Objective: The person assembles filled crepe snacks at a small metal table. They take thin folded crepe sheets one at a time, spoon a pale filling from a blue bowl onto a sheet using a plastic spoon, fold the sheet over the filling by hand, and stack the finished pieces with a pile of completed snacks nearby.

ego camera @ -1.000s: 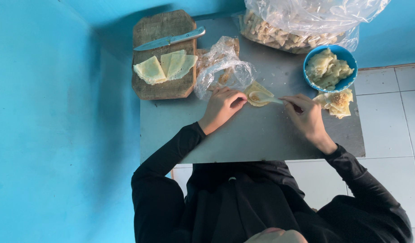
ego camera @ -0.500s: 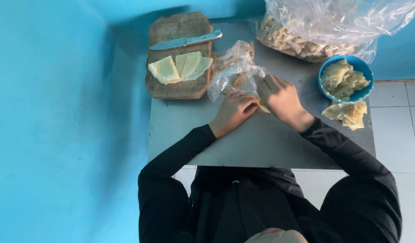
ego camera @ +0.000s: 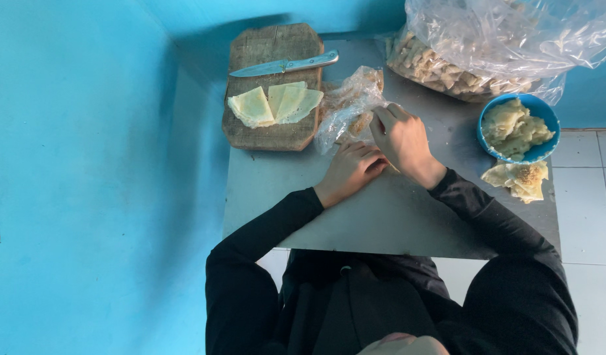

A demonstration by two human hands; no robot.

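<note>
A: Where the two hands meet, what's there?
B: A small clear bag (ego camera: 348,105) on the desk (ego camera: 408,217), beside the board (ego camera: 270,131). The right hand (ego camera: 401,141) pinches its edge; the left hand (ego camera: 352,167) is curled, hold unclear.
A: Other packages?
B: One big clear bag (ego camera: 500,46) behind, one blue bowl (ego camera: 484,128), one knife (ego camera: 283,66) lying crosswise.

A knife (ego camera: 284,66) is lying across the top of a wooden board (ego camera: 270,131) holding pale wrappers (ego camera: 275,104); at right, a blue bowl (ego camera: 488,131) is sitting below a large plastic bag (ego camera: 507,39).
</note>
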